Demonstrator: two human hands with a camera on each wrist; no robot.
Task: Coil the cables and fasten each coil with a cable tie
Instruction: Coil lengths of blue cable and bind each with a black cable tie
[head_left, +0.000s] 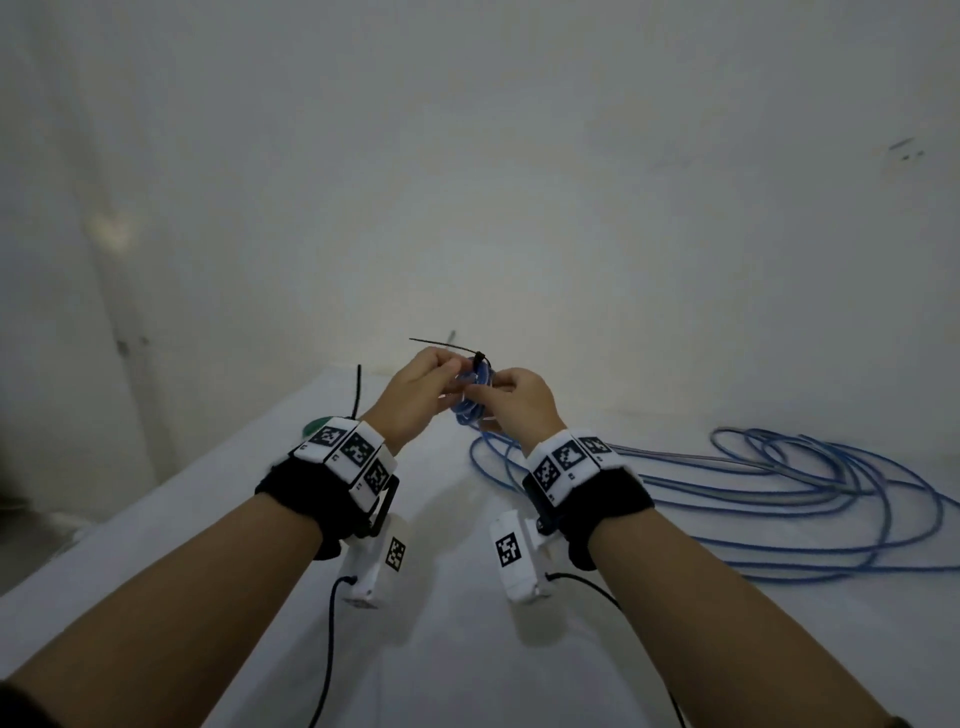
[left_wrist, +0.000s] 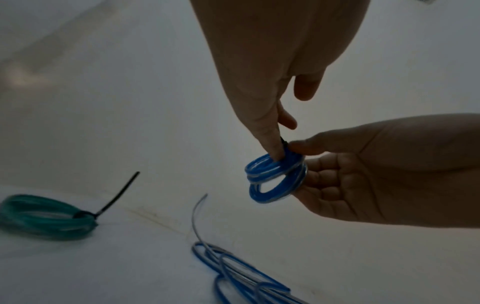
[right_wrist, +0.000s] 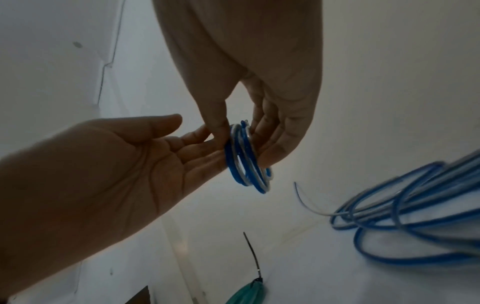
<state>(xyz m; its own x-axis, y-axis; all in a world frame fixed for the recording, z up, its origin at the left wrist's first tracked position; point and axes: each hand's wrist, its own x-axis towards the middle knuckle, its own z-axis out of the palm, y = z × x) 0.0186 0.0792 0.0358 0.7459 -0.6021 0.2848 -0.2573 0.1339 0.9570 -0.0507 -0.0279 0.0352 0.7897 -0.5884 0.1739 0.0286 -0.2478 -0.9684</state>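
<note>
From left: the green coil (left_wrist: 44, 216) lies tied on the counter (head_left: 441, 649). My left hand (head_left: 410, 400) pinches the black cable tie (head_left: 447, 347) at the blue coil (left_wrist: 275, 179), held above the counter. My right hand (head_left: 519, 402) pinches the coil's far rim; the loose blue cable (head_left: 779, 499) sprawls right. The tie's tail points left, long axis near level. I judge a slackened pinch could let the loops spring apart before the tie cinches.
</note>
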